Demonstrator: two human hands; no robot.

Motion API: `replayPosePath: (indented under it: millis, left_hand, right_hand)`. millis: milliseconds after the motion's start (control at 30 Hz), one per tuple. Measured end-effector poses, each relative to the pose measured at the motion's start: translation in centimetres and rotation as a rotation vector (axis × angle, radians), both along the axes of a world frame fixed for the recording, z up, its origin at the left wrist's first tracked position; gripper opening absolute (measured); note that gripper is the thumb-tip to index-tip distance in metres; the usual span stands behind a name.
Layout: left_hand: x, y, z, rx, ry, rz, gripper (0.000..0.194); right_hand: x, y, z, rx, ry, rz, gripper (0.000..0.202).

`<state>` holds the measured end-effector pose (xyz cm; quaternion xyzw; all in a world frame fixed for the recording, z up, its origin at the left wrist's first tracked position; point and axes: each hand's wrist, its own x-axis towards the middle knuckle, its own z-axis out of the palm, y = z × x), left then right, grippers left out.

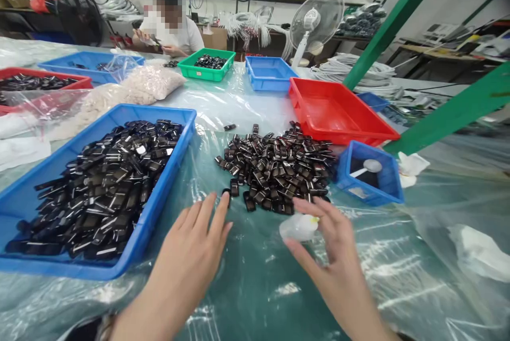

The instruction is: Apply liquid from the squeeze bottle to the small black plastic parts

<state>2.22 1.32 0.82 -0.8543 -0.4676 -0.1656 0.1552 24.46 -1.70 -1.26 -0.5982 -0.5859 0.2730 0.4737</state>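
Green tabletop (255,277), 2 fans (312,19) beyond

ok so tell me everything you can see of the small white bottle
The small white bottle looks like translucent plastic with a yellow bit at its right end. It lies or tilts sideways over the green surface, near the pile of black pieces, between thumb and fingers of the right hand; contact is unclear.

A small-parts assembly workshop: plastic bins (342,110) and heaped black parts (279,165) fill a film-covered surface (255,282), 2 fans (313,18) and wire bundles (249,27) stand behind, a person (193,38) works opposite; the blurred clutter (450,38) far right may be equipment.
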Motion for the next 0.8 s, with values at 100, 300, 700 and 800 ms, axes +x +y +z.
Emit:
replayPosePath:
  millis: [100,300,700,800]
  left_hand:
    - [1.8,1.0,-2.3,-0.069,-0.020,0.017,0.039]
    - [0.6,1.3,-3.4,-0.301,-0.163,-0.054,0.036]
    - [-0.1,-0.8,-0.4,-0.724,-0.550,-0.072,0.019]
    - [-0.1,-1.0,-0.3,-0.812,-0.604,-0.069,0.015]
  right_hand:
    - [-0.3,0.0,-0.7,-0.214,0.017,0.082,0.031]
    - [-0.1,-0.1,-0.4,-0.258,0.041,0.091,0.029]
    - [1.0,-0.5,0.9,-0.084,0.026,0.089,0.029]
    - [1.1,-0.7,0.8,-0.008,-0.053,0.124,0.033]
